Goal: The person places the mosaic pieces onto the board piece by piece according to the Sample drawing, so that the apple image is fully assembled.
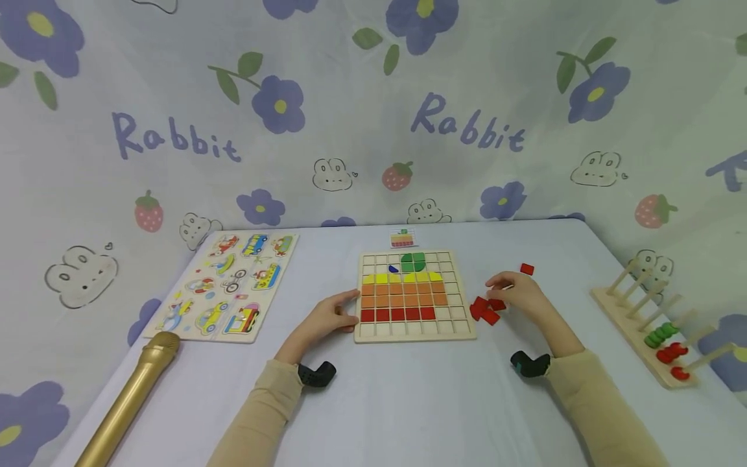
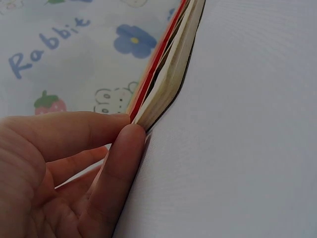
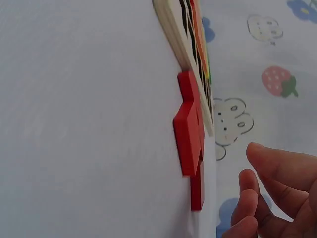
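The table [image 1: 408,402] has a pale lavender cloth over it. Mid-frame sits a wooden grid board [image 1: 415,296], with a little card [image 1: 402,239] just above it and loose red tiles [image 1: 486,310] right beside it. Vehicle puzzle [image 1: 229,285] at left, gold microphone [image 1: 130,399] lower left, peg rack [image 1: 653,331] at far right.

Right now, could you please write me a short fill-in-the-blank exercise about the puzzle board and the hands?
1. The left hand rests against the ____ edge of the puzzle board.
2. The loose tiles by the right hand are ____ in colour.
3. The bottom filled row on the board is ____.
4. The gold microphone lies near the table's ____ corner.

Missing words: left; red; red; front-left
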{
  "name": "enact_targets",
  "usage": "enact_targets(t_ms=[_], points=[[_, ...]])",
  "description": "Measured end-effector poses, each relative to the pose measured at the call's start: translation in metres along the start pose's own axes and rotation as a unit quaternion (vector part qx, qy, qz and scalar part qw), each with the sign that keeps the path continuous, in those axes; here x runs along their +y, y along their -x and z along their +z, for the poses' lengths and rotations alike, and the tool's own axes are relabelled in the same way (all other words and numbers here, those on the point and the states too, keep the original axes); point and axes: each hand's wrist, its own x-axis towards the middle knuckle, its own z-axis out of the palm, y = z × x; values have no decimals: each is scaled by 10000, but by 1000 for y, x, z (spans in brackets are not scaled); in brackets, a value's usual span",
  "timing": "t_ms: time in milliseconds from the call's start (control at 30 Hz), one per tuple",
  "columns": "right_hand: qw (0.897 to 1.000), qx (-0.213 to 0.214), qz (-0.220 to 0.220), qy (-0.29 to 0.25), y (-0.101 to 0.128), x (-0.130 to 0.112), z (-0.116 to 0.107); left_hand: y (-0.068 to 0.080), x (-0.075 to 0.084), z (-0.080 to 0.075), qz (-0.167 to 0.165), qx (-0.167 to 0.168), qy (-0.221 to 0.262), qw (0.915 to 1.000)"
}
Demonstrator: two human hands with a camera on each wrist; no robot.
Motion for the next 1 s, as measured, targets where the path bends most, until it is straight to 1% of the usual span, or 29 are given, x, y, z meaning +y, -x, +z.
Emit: enact_targets(t_ms=[67, 167, 267, 433, 533, 667, 833, 933, 1000], points=[[9999, -53, 97, -8, 2, 7, -5, 0, -1, -1, 65, -20, -43, 10000], [9993, -245, 281, 52, 3, 15, -7, 1, -1, -3, 76, -41, -39, 10000], [9982, -383, 421, 165, 4, 17, -7, 1, 0, -3, 63, -40, 11, 10000], [9969, -294, 372, 625, 5, 16, -6, 0, 0, -3, 110, -82, 28, 9999], [9967, -191, 313, 721, 5, 15, -5, 0, 0, -3, 116, -115, 22, 9999], [9980, 0, 235, 584, 3, 16, -3, 0, 0, -3, 118, -107, 11, 9999], [9992, 241, 144, 272, 2, 16, 0, 0, 1, -2, 40, -85, -20, 10000], [9993, 344, 67, -111, 1, 10, 3, 1, 2, -1, 56, -91, -21, 9999], [9987, 250, 133, -426, 0, 5, 8, 1, 3, -1, 97, -101, -19, 9999]])
